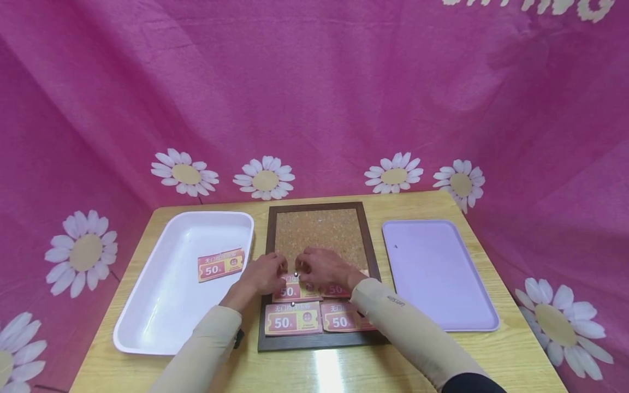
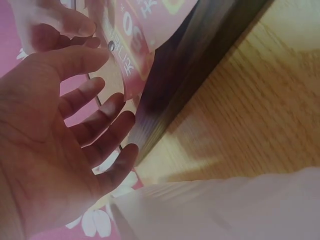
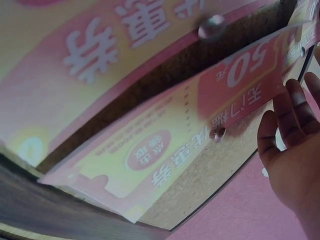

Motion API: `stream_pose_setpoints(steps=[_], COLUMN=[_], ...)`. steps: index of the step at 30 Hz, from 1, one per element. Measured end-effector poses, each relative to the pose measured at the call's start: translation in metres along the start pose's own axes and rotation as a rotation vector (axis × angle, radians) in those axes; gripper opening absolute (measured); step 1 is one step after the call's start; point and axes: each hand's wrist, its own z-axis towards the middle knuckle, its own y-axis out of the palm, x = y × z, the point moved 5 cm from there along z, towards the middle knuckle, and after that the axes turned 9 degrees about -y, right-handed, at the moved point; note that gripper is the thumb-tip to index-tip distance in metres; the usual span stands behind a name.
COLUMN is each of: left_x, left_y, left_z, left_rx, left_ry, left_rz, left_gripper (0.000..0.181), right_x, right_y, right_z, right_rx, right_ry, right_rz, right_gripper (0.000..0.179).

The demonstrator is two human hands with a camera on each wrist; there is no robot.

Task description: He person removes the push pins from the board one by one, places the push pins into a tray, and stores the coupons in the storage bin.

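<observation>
Four pink-and-yellow coupons marked 50 lie in two rows on the near half of a dark-framed cork board [image 1: 319, 229]: upper left [image 1: 298, 295], upper right [image 3: 170, 134], lower left [image 1: 294, 319] and lower right [image 1: 341, 319]. Each has a round metal pin [image 2: 111, 46] by its top edge. The left hand [image 1: 265, 274] and right hand [image 1: 324, 267] are at the upper-left pin, though contact is hard to judge. A fifth coupon [image 1: 221, 266] lies tilted in the white tray [image 1: 162, 305].

In the head view, the right hand [image 1: 325, 268] hides part of the upper right coupon [image 1: 337, 290], its sleeve [image 1: 408, 325] part of the lower right coupon [image 1: 338, 319]. The top edge cuts off white lettering [image 1: 561, 6]; a speck [image 1: 396, 246] on the purple tray [image 1: 442, 273] is too small to identify.
</observation>
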Motion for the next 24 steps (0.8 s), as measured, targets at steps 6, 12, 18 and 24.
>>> stream_pose_setpoints(steps=[6, 12, 18, 24], left_x=[-0.002, -0.001, 0.000, -0.001], left_y=[0.006, 0.006, 0.004, 0.006], left_z=[0.001, 0.001, 0.000, 0.000], left_rx=[-0.019, -0.021, -0.024, -0.005], left_ry=[-0.039, -0.021, -0.003, 0.005], left_rz=[0.032, 0.078, 0.092, 0.117], left_gripper=[0.028, 0.024, 0.022, 0.022], right_x=[-0.002, -0.005, -0.008, -0.008], right_y=[0.001, 0.003, 0.002, 0.004], right_z=[0.003, 0.006, 0.009, 0.013], right_rx=[-0.011, -0.040, -0.071, -0.118], right_ry=[0.003, 0.025, 0.058, 0.085], right_rz=[-0.016, -0.028, -0.031, -0.041], right_gripper=[0.028, 0.027, 0.026, 0.022])
